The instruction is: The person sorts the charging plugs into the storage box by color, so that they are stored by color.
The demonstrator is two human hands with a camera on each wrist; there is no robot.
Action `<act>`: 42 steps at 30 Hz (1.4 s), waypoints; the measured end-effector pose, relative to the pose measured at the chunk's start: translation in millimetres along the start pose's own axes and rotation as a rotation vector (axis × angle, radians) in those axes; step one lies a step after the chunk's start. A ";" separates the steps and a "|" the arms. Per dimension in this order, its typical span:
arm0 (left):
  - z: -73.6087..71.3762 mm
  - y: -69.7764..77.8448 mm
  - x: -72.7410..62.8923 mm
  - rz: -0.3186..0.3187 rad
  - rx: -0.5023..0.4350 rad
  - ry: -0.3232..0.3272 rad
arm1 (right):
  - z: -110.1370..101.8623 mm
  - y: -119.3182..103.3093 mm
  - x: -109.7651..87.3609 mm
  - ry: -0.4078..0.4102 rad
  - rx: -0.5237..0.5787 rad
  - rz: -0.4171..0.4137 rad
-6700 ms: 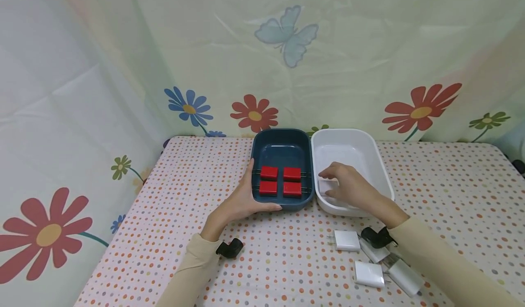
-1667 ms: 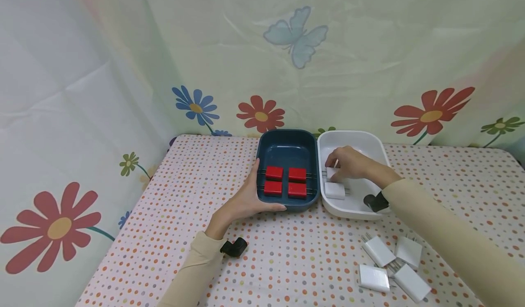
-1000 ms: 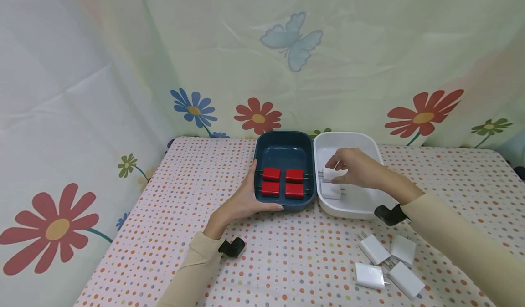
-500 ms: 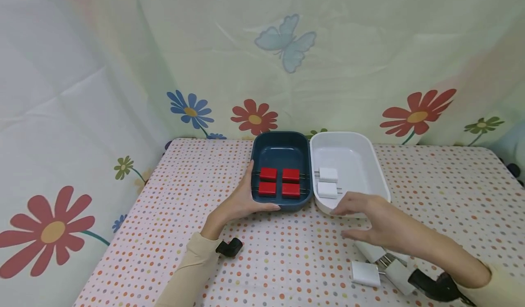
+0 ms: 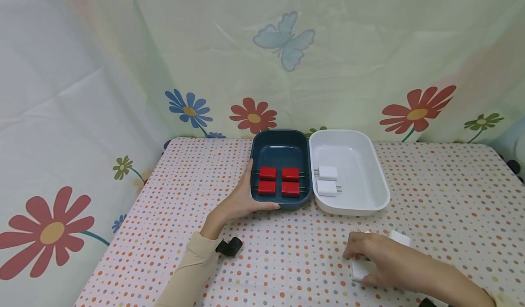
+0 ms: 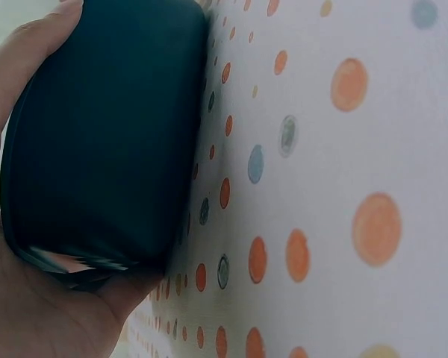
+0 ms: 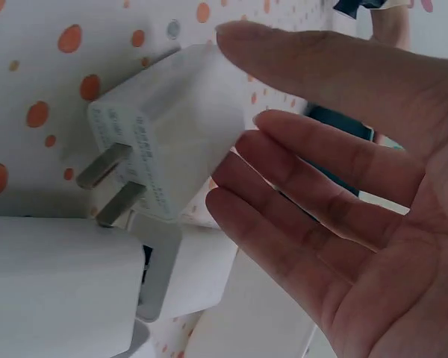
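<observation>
My left hand holds the near left corner of a dark blue tray, its thumb along the near wall; the left wrist view shows the hand round the tray's end. Inside the tray lie several red plug chargers in two columns. Down at the right, my right hand reaches over a white plug charger lying on the cloth. In the right wrist view the thumb tip is at the charger's upper corner, with the fairly straight fingers along its far end. Its two prongs point toward the camera.
A white tray stands against the blue one's right side. Two white plug chargers lie at its left, prongs pointing opposite ways. More white chargers sit close beside my right hand. A dotted cloth covers the table; a flowered curtain hangs behind.
My right hand has let go of a second white charger in the white tray, behind the first, and moved down to the loose chargers. My left hand has stayed on the blue tray.
</observation>
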State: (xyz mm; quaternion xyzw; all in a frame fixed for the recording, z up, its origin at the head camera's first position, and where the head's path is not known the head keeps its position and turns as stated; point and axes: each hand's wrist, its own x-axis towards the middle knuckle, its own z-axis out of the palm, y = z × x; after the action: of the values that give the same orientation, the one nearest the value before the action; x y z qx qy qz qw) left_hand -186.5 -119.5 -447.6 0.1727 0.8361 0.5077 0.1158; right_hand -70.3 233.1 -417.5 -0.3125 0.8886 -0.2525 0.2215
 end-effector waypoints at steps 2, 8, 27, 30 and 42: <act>-0.4 0.9 -0.3 -0.002 0.004 0.004 | 6.2 6.2 -0.6 0.022 -0.045 -0.024; -1.0 0.6 -0.2 0.011 -0.003 0.005 | 26.6 20.7 0.5 0.070 -0.135 -0.040; 0.5 1.1 -0.5 0.008 0.004 0.009 | 27.0 -3.6 -5.7 0.125 -0.296 -0.027; 0.6 0.0 -1.7 -0.005 0.005 0.010 | 18.1 -11.8 -4.2 0.120 -0.257 -0.032; 0.5 -0.8 -0.3 0.022 -0.034 0.012 | -49.8 -33.5 6.7 0.296 -0.214 -0.006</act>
State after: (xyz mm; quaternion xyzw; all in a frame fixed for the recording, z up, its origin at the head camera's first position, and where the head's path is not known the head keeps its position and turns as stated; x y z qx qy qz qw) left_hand -186.2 -119.5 -448.6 0.1768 0.8261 0.5241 0.1079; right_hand -87.6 221.4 -360.8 -0.2964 0.9323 -0.2004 0.0530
